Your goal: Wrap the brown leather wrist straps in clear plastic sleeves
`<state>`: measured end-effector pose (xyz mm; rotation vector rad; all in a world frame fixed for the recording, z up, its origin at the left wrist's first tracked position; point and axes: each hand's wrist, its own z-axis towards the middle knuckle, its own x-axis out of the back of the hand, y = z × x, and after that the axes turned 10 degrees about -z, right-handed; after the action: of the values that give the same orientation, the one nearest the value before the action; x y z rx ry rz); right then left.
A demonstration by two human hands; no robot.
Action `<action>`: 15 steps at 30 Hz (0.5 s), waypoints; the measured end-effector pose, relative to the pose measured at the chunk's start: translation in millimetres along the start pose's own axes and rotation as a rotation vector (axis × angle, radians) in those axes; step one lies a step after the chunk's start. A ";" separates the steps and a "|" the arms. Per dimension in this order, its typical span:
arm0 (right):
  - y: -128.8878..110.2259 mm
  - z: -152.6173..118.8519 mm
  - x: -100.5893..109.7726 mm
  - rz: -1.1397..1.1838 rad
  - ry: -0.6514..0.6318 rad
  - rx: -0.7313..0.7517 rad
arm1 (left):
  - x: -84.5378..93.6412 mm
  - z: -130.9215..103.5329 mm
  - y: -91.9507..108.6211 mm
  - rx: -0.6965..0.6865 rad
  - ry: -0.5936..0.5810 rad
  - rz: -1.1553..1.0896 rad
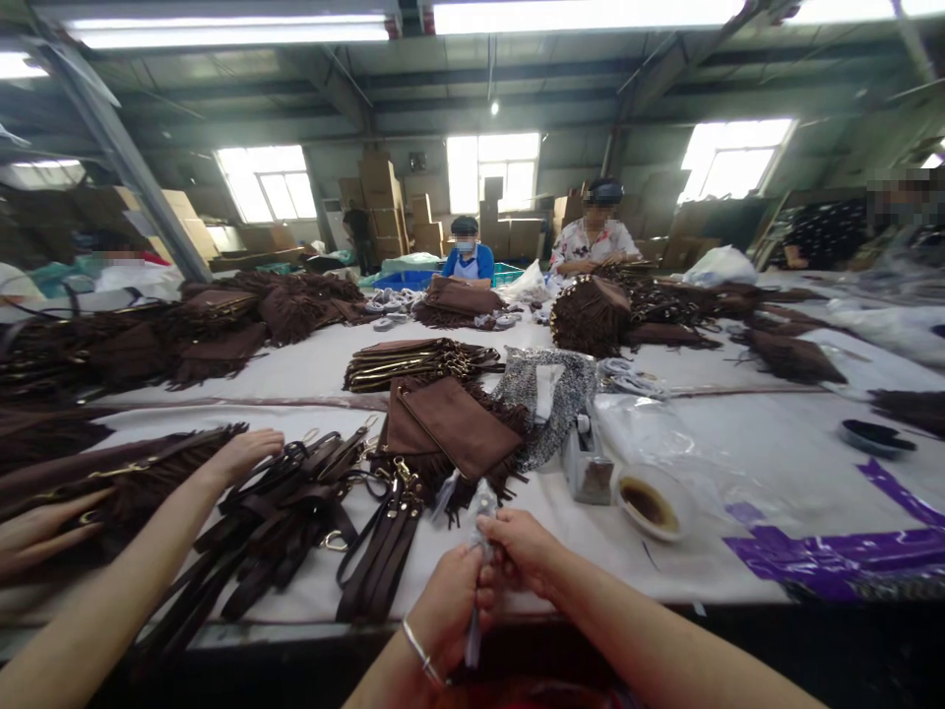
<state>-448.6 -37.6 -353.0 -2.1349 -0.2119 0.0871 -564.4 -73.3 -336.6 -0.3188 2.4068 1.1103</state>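
Note:
A light grey wrapped strip [483,502] is pinched between my two hands at the table's near edge; its lower end hangs below them. My left hand [452,601], with a bangle at the wrist, is closed round its lower part. Fingers of my right hand [521,547] are pressed together on it, just above and to the right. Just beyond lie brown fringed pouches [465,423] and another small grey wrapped piece [445,492]. Brown straps with gold clasps [395,542] lie to the left of my hands.
At the left, another person's hands [247,453] reach over brown fringed bags [140,473]. A tape dispenser [589,463], a bowl of brown liquid [654,502] and purple plastic [834,561] lie to the right. Several people are around the table.

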 end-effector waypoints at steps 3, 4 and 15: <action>1.1 -5.1 -9.2 0.021 -0.016 0.009 | 2.1 -7.4 -4.8 0.007 0.041 0.074; 0.6 -4.4 -12.0 0.033 -0.001 0.013 | 2.8 -10.3 -7.4 0.013 0.065 0.095; -19.6 40.5 2.4 0.077 0.202 -0.021 | 30.1 -40.2 -29.0 0.009 0.135 0.259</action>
<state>-454.4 6.7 -358.5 -2.1554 -0.0119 -0.0854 -591.7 -123.2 -348.1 -0.0819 2.6277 1.2223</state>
